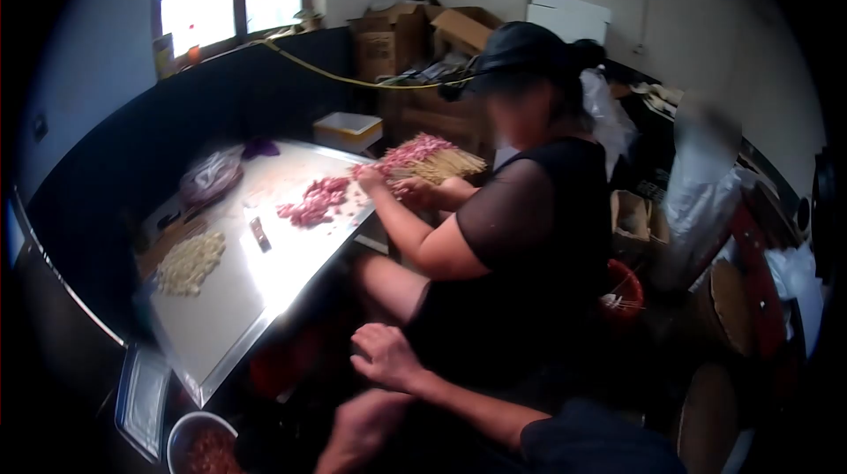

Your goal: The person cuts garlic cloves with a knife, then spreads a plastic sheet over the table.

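Note:
My right hand (386,357) reaches in from the lower right, below the table's front edge and near the co-worker's leg. Its fingers are bent inward, and I see nothing in them. My left hand (369,417) is lower down, just under my right wrist; its fingers are blurred and partly hidden. Neither hand touches the metal-edged table (212,324). On that table lie a pile of pinkish-red meat pieces (316,200), a spread of pale pieces (191,264) and a small narrow object (259,234) I cannot make out.
A seated co-worker (538,209) in black handles meat beside a heap of skewers (432,158). A plastic bag (212,176) and a white box (348,131) stand behind. At lower left are a bowl of reddish food (210,452) and a tray (144,395). Cardboard boxes (388,41) fill the back.

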The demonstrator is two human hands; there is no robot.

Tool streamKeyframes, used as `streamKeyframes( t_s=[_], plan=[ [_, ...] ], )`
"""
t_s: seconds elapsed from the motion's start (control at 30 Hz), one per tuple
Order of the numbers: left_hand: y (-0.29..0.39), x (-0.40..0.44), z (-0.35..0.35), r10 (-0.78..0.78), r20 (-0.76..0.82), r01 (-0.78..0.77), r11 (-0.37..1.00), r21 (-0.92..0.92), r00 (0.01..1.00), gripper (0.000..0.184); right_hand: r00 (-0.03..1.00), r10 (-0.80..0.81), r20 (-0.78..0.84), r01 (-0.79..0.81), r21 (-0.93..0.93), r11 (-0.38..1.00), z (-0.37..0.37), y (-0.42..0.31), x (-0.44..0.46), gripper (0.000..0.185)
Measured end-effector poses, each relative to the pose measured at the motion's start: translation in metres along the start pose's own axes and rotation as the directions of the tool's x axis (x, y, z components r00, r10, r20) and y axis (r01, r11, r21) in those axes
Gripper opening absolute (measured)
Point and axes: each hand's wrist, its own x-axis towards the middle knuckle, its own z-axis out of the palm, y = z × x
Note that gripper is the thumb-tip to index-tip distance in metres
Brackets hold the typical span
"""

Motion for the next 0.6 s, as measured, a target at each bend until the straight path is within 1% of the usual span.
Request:
streamKeyframes(
  t_s=[0.03, 0.07, 0.1, 0.17, 0.23, 0.27, 0.3, 0.33, 0.37, 0.4, 0.43, 0.47, 0.5, 0.57, 0.6],
  plan=[
    [-0.023, -0.002, -0.019, 0.093, -0.127, -0.068, 0.98, 0.189, 0.988, 0.017, 1.0, -0.002, -0.011, 0.002, 0.007, 1.0, 0.005, -0.001, -0.001, 0.043],
    [-0.036, 0.001, -0.042, 0.208, -0.165, -0.11, 0.878, 0.465, 0.964, 0.019, 1.0, 0.012, -0.012, -0.012, 0.021, 1.0, 0.004, -0.003, -0.001, 0.043],
    [-0.047, 0.003, -0.064, 0.324, -0.173, -0.115, 0.704, 0.701, 0.93, 0.022, 1.0, 0.027, -0.007, -0.027, 0.041, 0.999, 0.002, -0.007, -0.002, 0.043],
    [-0.079, -0.002, -0.106, 0.152, -0.35, 0.102, 0.786, 0.609, 0.924, 0.021, 1.0, 0.025, -0.007, -0.025, 0.038, 0.999, 0.0, -0.011, -0.002, 0.044],
    [-0.108, -0.013, -0.144, 0.139, -0.408, 0.187, 0.727, 0.661, 0.902, 0.022, 1.0, 0.016, 0.016, -0.017, 0.039, 0.999, -0.001, -0.013, -0.001, 0.044],
    [-0.098, -0.022, -0.145, 0.148, -0.398, 0.172, 0.729, 0.663, 0.906, 0.022, 0.999, 0.025, 0.026, -0.026, 0.046, 0.999, 0.0, -0.013, -0.001, 0.044],
    [-0.076, -0.041, -0.149, 0.126, -0.353, 0.073, 0.863, 0.5, 0.927, 0.017, 0.999, 0.026, 0.02, -0.028, 0.055, 0.998, 0.0, -0.014, -0.002, 0.045],
    [-0.066, -0.052, -0.15, 0.112, -0.302, -0.015, 0.952, 0.307, 0.947, 0.016, 0.999, 0.031, 0.02, -0.033, 0.066, 0.997, -0.002, -0.015, -0.002, 0.045],
    [-0.087, -0.057, -0.162, 0.115, -0.294, -0.02, 0.951, 0.307, 0.949, 0.016, 0.999, 0.036, 0.021, -0.037, 0.079, 0.996, -0.003, -0.015, -0.002, 0.045],
    [-0.124, -0.065, -0.185, -0.121, -0.222, 0.162, 0.971, 0.175, 0.967, 0.02, 0.999, 0.039, 0.02, -0.04, 0.078, 0.996, -0.003, -0.015, -0.002, 0.045],
    [-0.156, -0.072, -0.196, -0.346, -0.12, 0.354, 0.934, 0.055, 0.931, 0.029, 0.999, 0.033, -0.001, -0.033, 0.073, 0.997, -0.003, -0.015, -0.003, 0.045],
    [-0.176, -0.076, -0.192, -0.38, -0.137, 0.389, 0.92, 0.048, 0.915, 0.035, 0.999, 0.026, -0.021, -0.024, 0.067, 0.997, -0.002, -0.014, -0.004, 0.045],
    [-0.184, -0.078, -0.192, -0.382, -0.138, 0.391, 0.919, 0.044, 0.914, 0.035, 1.0, 0.025, -0.017, -0.024, 0.066, 0.998, -0.001, -0.014, -0.004, 0.045],
    [-0.198, -0.087, -0.196, -0.448, -0.112, 0.427, 0.889, -0.166, 0.887, 0.036, 0.999, 0.025, -0.025, -0.023, 0.068, 0.997, -0.001, -0.014, -0.004, 0.045],
    [-0.204, -0.087, -0.199, -0.473, -0.105, 0.458, 0.878, -0.137, 0.875, 0.036, 1.0, 0.019, -0.017, -0.018, 0.072, 0.997, -0.002, -0.014, -0.004, 0.045]
  ],
)
